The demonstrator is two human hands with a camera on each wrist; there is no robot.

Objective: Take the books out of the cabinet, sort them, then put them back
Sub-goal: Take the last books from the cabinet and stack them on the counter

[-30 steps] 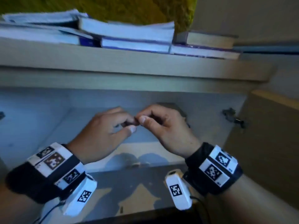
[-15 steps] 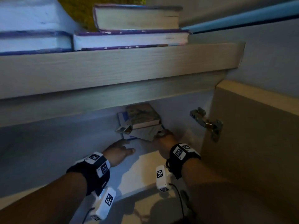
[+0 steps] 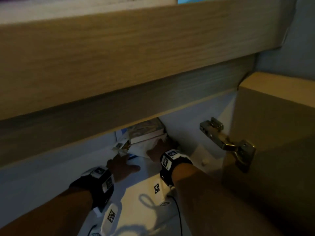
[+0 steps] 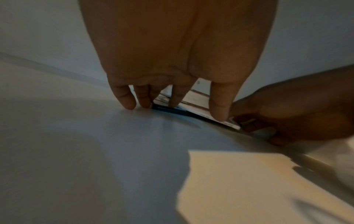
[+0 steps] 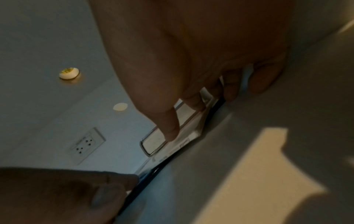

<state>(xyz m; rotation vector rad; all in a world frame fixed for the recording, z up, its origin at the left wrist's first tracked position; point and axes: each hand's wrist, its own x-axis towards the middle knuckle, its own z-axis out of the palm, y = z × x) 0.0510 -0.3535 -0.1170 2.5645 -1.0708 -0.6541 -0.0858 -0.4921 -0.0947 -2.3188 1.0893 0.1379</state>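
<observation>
A small stack of books [image 3: 146, 133] lies at the back right of the white cabinet shelf [image 3: 51, 181], the top one with a patterned cover. My left hand [image 3: 124, 160] reaches to the stack's near left edge. Its straight fingertips [image 4: 172, 104] touch the shelf floor and the thin blue bottom book [image 4: 168, 109]. My right hand [image 3: 160, 149] is at the stack's near right corner. There its fingers [image 4: 258, 130] curl under the lower books. In the right wrist view a finger [image 5: 170, 128] lies across the page edges [image 5: 153, 139].
The wooden cabinet top [image 3: 136, 57] overhangs low above the opening, with more books [image 3: 85, 4] lying on it. The open door [image 3: 272, 150] with a metal hinge [image 3: 221, 140] stands at the right. A wall socket [image 5: 87, 145] is on the back panel.
One second ago both hands were pinched together in front of the opening. They have since reached deep inside to the stack, and my view has dropped lower and closer.
</observation>
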